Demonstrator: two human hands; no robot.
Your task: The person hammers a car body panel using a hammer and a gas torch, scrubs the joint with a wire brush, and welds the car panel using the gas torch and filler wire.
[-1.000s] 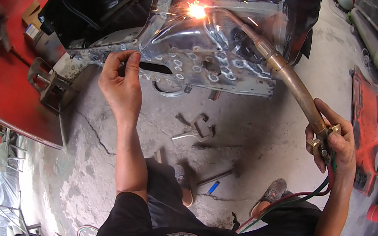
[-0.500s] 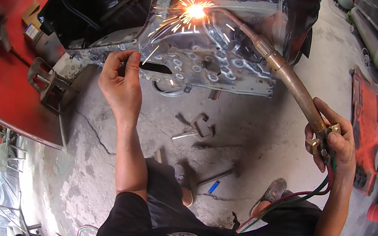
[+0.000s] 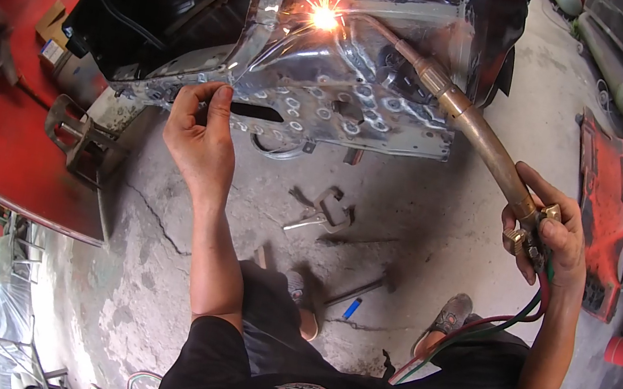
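Right hand (image 3: 567, 241) curls around the gas torch (image 3: 493, 152) by its valves (image 3: 517, 241), nozzle (image 3: 379, 25) at the car-body panel (image 3: 321, 82); left hand (image 3: 206, 141) pinches, on what I cannot tell. Torch likely stiff, weighty, best held there.

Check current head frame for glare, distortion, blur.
Head view: bright glow is blown out, hiding detail where the torch tip meets it; head view: fisheye-like distortion, with black vignetting in the corners; head view: left hand and right hand look reasonably sharp.
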